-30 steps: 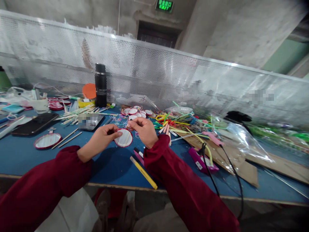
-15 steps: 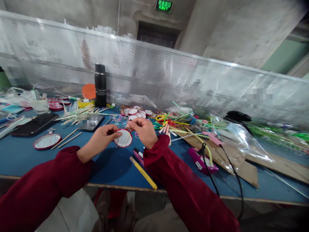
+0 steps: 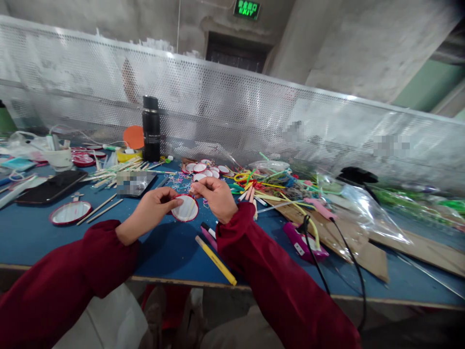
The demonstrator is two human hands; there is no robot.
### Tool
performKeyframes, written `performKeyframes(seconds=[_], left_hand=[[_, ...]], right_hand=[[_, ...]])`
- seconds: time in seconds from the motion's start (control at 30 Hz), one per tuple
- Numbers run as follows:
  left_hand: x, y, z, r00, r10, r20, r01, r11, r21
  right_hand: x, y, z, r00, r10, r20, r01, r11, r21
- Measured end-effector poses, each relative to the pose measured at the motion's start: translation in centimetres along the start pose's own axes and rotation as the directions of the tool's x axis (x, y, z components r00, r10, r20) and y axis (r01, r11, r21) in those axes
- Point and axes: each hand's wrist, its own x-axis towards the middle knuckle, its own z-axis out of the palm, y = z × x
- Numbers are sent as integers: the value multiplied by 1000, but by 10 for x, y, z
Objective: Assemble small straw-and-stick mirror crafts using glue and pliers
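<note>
Round, pale, glossy disc with a thin red rim [image 3: 186, 210] is held up over the smooth blue counter [image 3: 160, 257], between my two grips. Behind the counter stands a silvery, perforated metal panel [image 3: 232, 106], and beyond it a rough grey concrete wall [image 3: 337, 53] with a lit green exit sign [image 3: 247, 8]. My left grip [image 3: 150, 213] pinches the disc's left edge, thumb on its flat face; my right grip [image 3: 218, 198] is pressed together at the upper right edge, pinching a small piece [image 3: 192, 191], though I cannot tell whether it belongs to the disc. To my left another shiny, red-rimmed disc [image 3: 70, 213] lies beside two thin, straight, pale sticks [image 3: 100, 213], and farther back an upright black cylindrical bottle [image 3: 151, 128] stands near the panel. Past my fingers lies a cluster of small white discs with red rims [image 3: 199, 168]. Clear, wrinkled plastic [image 3: 363, 203] lies over flat brown cardboard on my right. Blue surface shows from beneath the disc to the counter's straight front edge, where a slim yellow pen [image 3: 216, 260] lies slanted, near my right sleeve, its lower end reaching that edge.
</note>
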Motion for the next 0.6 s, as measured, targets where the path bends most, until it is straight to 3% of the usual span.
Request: performKeyframes(seconds=[0.4,0.6], left_hand=[[0,-2,2,999,-32,0,32,998,-59],[-2,-1,3,1000,29,10,-28,997,-75]], right_hand=[[1,0,0,1000,-12,22,11,1000,14],[1,0,0,1000,-7,8,7,999,36]])
